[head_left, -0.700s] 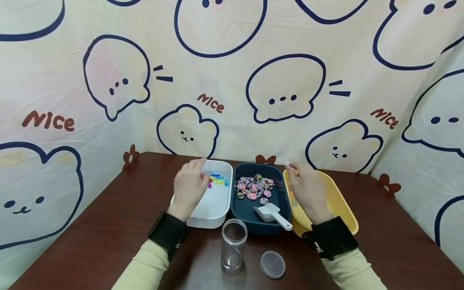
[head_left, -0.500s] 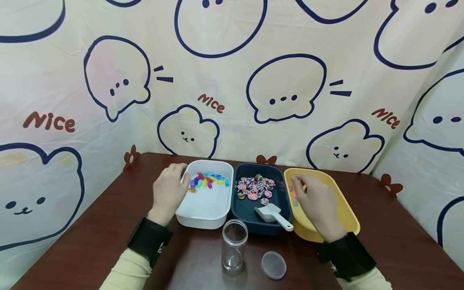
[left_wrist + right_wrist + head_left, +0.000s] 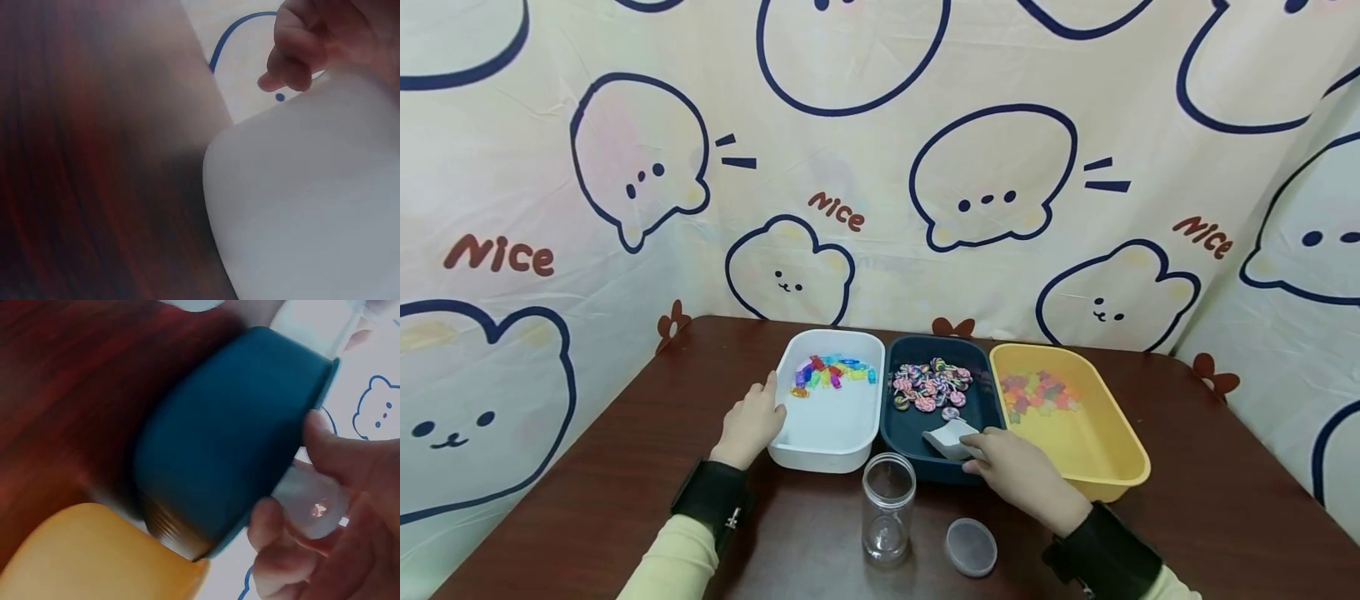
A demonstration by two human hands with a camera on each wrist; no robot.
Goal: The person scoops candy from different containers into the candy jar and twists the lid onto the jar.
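Observation:
My left hand [image 3: 749, 425] is at the left rim of the white tub [image 3: 823, 437], fingertips right at the edge and nothing held. The left wrist view shows loosely bent fingers [image 3: 294, 59] above the tub's wall. My right hand [image 3: 1018, 467] reaches over the front of the dark blue tub [image 3: 906, 462], at a white scoop [image 3: 949, 438] lying there. In the right wrist view, thumb and fingers stand apart on either side of the scoop's handle [image 3: 312, 503]. Swirl-patterned candy-like pieces [image 3: 928, 385] lie behind the scoop. From the head view the hand hides the handle.
A clear open jar [image 3: 887, 521] stands upright in front of the tubs, its round translucent lid [image 3: 972, 547] beside it. The yellow tub [image 3: 1112, 442] holds pastel star-shaped pieces [image 3: 1041, 393]. Colourful translucent beads [image 3: 831, 372] lie in the white tub. A printed cloth [image 3: 880, 275] backs the table.
My right hand has moved from over the yellow tub, left and nearer, to the scoop. My left hand first drew back left from over the white tub, then came to its left rim.

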